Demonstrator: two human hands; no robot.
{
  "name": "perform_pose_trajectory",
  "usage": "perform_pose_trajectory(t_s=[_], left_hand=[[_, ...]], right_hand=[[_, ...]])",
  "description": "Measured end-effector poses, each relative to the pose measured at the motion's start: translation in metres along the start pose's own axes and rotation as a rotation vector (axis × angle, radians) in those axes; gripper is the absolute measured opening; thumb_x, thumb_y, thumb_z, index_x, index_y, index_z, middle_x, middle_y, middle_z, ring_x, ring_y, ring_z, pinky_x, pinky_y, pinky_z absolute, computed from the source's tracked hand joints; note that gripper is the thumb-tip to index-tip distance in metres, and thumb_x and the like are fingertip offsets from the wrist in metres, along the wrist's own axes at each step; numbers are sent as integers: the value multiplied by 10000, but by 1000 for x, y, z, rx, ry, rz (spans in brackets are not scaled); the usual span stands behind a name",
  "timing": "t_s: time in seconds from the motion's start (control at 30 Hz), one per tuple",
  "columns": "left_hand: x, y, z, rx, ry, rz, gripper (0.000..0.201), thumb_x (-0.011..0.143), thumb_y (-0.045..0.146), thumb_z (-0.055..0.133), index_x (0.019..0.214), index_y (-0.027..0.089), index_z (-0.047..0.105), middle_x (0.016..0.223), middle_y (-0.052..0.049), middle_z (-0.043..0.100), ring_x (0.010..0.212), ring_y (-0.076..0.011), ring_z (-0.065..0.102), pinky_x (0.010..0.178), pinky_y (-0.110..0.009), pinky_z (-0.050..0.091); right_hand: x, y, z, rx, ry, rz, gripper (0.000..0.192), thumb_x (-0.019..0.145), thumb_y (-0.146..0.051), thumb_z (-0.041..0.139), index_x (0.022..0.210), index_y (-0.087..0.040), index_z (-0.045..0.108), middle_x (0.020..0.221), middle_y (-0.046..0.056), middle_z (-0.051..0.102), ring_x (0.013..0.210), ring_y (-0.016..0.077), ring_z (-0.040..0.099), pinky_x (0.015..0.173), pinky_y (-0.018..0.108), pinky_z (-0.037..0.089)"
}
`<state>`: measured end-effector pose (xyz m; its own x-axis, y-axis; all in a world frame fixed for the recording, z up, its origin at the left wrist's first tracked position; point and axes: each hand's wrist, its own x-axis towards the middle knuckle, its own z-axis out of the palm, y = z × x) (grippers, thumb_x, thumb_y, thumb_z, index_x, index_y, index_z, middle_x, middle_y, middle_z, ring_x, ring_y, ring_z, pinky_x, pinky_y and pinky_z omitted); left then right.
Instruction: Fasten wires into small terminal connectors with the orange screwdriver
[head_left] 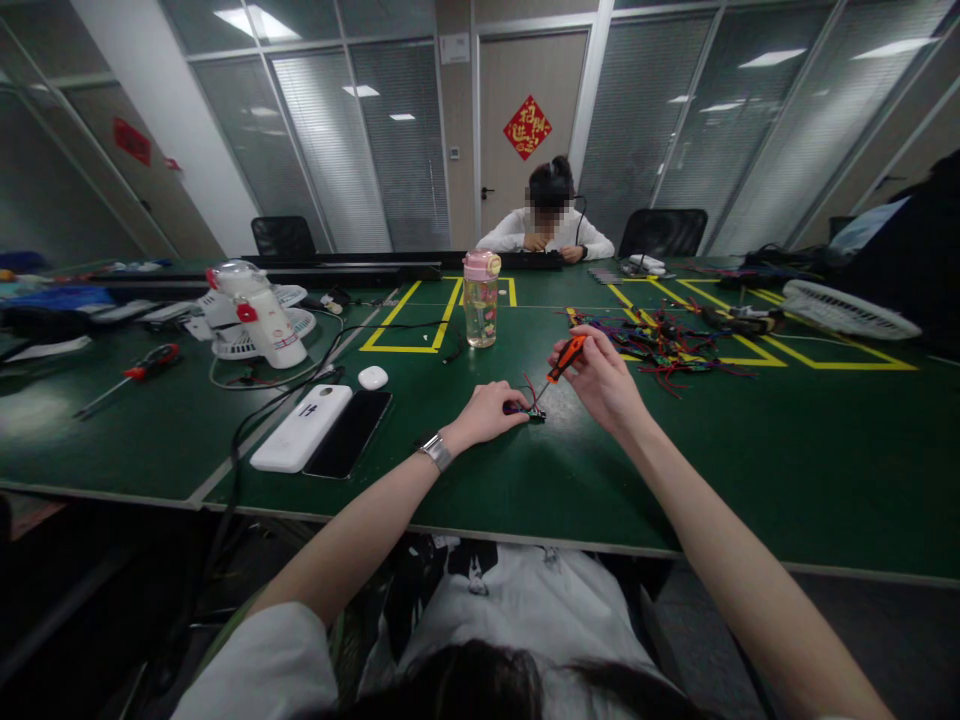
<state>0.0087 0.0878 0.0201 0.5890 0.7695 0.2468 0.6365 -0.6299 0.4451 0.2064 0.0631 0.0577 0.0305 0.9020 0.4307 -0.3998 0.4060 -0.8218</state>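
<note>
Table: green bench top, flat and dark, taking the full width. The work sits directly on it with no clamp visible; a board held only by fingers could skid if pushed sideways.

Tangle: wired parts lie in a loose heap beyond the right hand. A trailing sleeve or lead could drag them; none touches the work.

Bottle: clear drinking bottle, upright, holding liquid, just beyond the left hand. A careless forward reach could tip it, and a leaking lid would put the boards at risk.

Hands: the right is closed around the handle of a screwdriver, held tilted. The left is narrowed, thumb and fingers pinching the near piece against the bench. Its fingertips sit close to the blade; a slip could jab them.

Work piece: small circuit board, on the bench at the left fingertips, beneath the blade. Contact cannot be confirmed.

Wires: thin red leads rise beside the blade and could snag.
</note>
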Motion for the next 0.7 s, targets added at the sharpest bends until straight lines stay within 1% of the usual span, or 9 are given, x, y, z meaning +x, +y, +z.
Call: perform_pose_trajectory(t_s=[0.2, 0.37, 0.53, 0.7], left_hand=[[0, 2, -2, -7, -7, -5, 165, 910, 329, 706, 1019, 215, 756, 971, -36, 651, 920, -190, 612, 867, -307, 449], [0, 0, 0, 4, 0, 4, 164, 909, 338, 707, 1012, 219, 756, 952, -30, 655, 914, -190, 611, 866, -310, 443], [1, -2, 1, 2, 3, 9, 163, 908, 345, 709, 1008, 225, 757, 956, -28, 650, 904, -187, 609, 846, -303, 446], [0, 1, 0, 12, 0, 1, 162, 907, 339, 711, 1007, 219, 758, 945, -28, 648, 901, -188, 613, 847, -303, 448]], right_hand=[[0, -1, 0, 32, 15, -10, 255, 740, -492, 832, 876, -325, 697, 873, -38, 672, 810, 141, 636, 892, 368, 588], [1, -3, -1, 3, -10, -15, 246, 779, -511, 795, 919, -335, 696, 866, -28, 683, 818, 159, 646, 905, 400, 579], [0, -1, 2, 38, -19, -26, 226, 825, -499, 755, 947, -325, 677, 865, -23, 695, 834, 159, 659, 878, 385, 576], [0, 1, 2, 40, 4, -24, 269, 760, -494, 817, 902, -312, 678, 879, -24, 703, 832, 158, 654, 856, 362, 580]])
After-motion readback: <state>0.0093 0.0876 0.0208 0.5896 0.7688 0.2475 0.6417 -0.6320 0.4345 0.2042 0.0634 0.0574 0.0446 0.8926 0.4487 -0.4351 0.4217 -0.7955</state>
